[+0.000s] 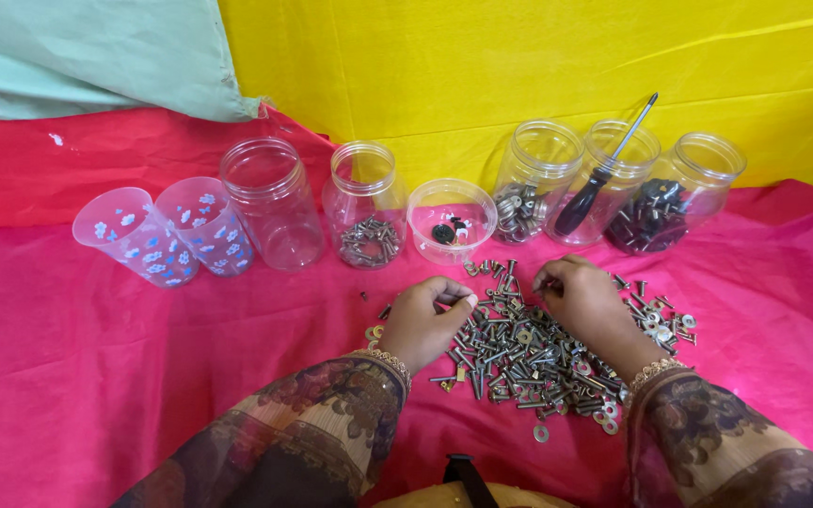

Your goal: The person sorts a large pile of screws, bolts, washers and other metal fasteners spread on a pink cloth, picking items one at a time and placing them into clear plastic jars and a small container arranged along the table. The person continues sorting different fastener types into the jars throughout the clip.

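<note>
Patterned sleeves (331, 423) with gold bangles lay nearest the camera. The left hand (422, 320) was curled, fingertips pinched together at the pile's left edge; whether it gripped a piece could not be told. The right hand (583, 301) was likewise curled, fingers pressed down onto the pile's upper side. The pile of screws, bolts and washers (519, 357) lay loose and mixed, silver with some brass pieces, on the pink-covered counter (96, 357) between and under both hands. Beyond stood a small round tub (451, 220), clear jars (365, 202) with sorted hardware, a screwdriver (602, 174) in one jar, and two patterned cups (167, 230).
</note>
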